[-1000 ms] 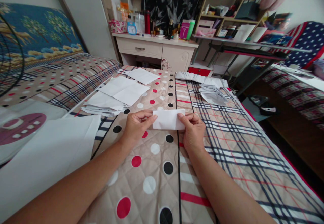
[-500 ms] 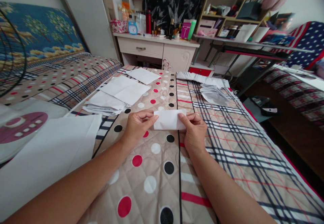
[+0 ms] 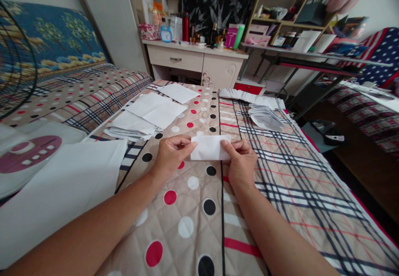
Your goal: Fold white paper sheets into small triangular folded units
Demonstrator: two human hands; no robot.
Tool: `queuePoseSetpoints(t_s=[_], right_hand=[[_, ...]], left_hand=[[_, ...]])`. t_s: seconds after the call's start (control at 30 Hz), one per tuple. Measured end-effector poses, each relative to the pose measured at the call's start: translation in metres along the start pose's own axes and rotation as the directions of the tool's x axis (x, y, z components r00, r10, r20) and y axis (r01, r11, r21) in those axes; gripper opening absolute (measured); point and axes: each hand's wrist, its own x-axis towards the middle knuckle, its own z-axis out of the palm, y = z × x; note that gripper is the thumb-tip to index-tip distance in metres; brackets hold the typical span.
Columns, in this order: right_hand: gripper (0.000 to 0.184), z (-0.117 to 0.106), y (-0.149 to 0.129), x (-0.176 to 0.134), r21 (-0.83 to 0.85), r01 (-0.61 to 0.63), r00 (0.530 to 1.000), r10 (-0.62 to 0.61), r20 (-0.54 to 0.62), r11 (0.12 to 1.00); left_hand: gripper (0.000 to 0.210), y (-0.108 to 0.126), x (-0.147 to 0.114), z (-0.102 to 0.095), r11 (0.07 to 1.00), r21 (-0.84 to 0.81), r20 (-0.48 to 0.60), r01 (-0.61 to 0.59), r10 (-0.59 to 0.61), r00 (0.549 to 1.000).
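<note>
A small white rectangle of folded paper [image 3: 209, 148] is stretched level between my hands, above the patterned bedspread. My left hand [image 3: 175, 153] pinches its left end, thumb on top and fingers curled behind. At the right end, my right hand [image 3: 240, 159] grips it the same way. Beyond my left hand lies a pile of white paper sheets [image 3: 156, 109], with one more sheet [image 3: 179, 93] at its far side. Past my right hand sits a stack of small folded papers [image 3: 265, 117], and behind it a long row of folded white paper [image 3: 249, 96].
Large white sheets [image 3: 68, 188] lie at the left beside a white plastic item with a purple oval [image 3: 29, 153]. The bedspread [image 3: 193, 213] has dots and plaid. A cream dresser [image 3: 176, 57] stands beyond the bed, and a desk with shelves [image 3: 282, 24] at the back right.
The view has shifted slightly, so everything appears a little further right. Both hands keep the same hold on the folded paper.
</note>
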Motion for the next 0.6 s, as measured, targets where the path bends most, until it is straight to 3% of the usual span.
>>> queuePoseSetpoints(t_s=[0.2,0.6], right_hand=[[0.028,0.0005,0.0006,0.0004,-0.002,0.014,1.0,-0.014,0.003,1.0],[0.028,-0.0018,0.0041,0.0014,0.002,0.029,0.999,-0.029,0.017,1.0]], left_hand=[[0.015,-0.0024,0.0004,0.0005,0.994,-0.093,-0.015,0.063,-0.065,0.998],[0.017,-0.0016,0.0003,0.0009,0.997,-0.06,-0.039,0.042,-0.044,0.998]])
